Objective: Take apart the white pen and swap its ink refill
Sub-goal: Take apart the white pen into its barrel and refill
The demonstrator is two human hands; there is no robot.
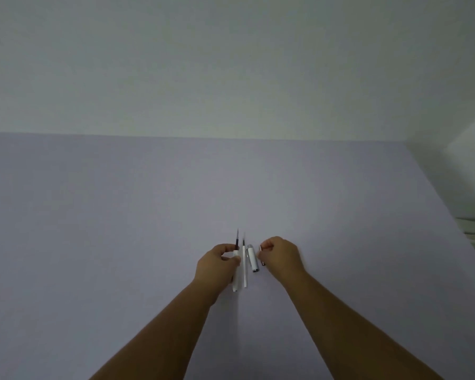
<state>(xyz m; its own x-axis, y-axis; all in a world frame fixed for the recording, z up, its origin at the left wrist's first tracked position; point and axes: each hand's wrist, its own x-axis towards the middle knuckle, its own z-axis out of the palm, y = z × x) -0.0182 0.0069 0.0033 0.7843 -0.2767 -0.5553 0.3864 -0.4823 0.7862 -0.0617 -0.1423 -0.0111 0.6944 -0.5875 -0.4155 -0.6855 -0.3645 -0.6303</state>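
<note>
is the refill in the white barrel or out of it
In, partly: a dark refill sticks out of the white barrel in the left hand. A second refill lies beside.

Bare table (148, 201) lies open all around the pen cap (252, 257); a loose refill (244, 267) lies just left of it.

hands: two, left hand (220, 261) and right hand (281, 255)
white pen barrels: one (235, 282)
refills: two, a dark refill (236, 240) standing out of the barrel, a white refill (244, 266) on the table
pen caps: one (252, 257)
tables: one (121, 215)
</note>
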